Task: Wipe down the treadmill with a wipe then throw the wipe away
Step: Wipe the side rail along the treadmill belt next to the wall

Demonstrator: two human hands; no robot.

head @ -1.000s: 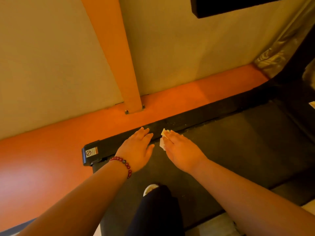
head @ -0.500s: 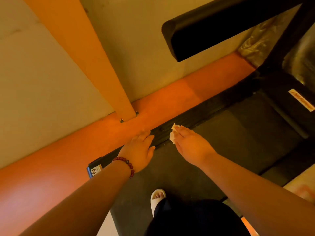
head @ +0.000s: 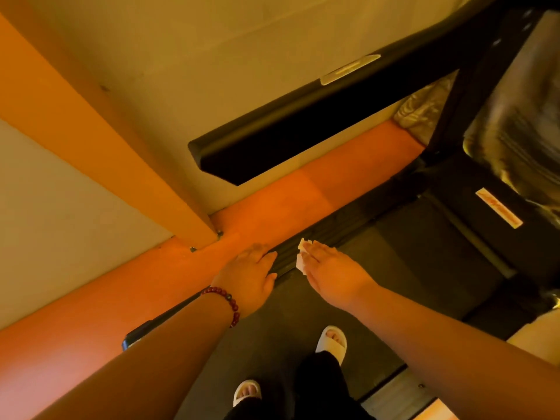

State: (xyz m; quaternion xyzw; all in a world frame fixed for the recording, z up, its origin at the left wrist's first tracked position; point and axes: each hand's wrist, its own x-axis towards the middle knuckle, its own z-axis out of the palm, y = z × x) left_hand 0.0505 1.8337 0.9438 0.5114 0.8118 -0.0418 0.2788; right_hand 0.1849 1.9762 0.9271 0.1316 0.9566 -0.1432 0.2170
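The treadmill's dark belt (head: pixel 403 268) runs from bottom centre to upper right, with a black ribbed side rail (head: pixel 327 234) along its left edge. My right hand (head: pixel 330 274) lies flat on that rail, pressing a small white wipe (head: pixel 300 258) under the fingers; only the wipe's edges show. My left hand (head: pixel 251 277), with a red bead bracelet on the wrist, rests flat on the rail just left of the right hand, holding nothing. A black handrail (head: pixel 303 134) crosses above the rail.
An orange floor strip (head: pixel 91 307) borders the treadmill on the left below a pale wall. An orange post (head: pixel 100 140) stands bolted to the floor beside my left hand. My feet in white slippers (head: pixel 331 341) stand on the belt. The plastic-wrapped console (head: pixel 515 116) is at upper right.
Both hands have slid forward along the side rail, the right hand keeping the wipe pressed down. The view has lifted, bringing the handrail, the console and both feet into sight.
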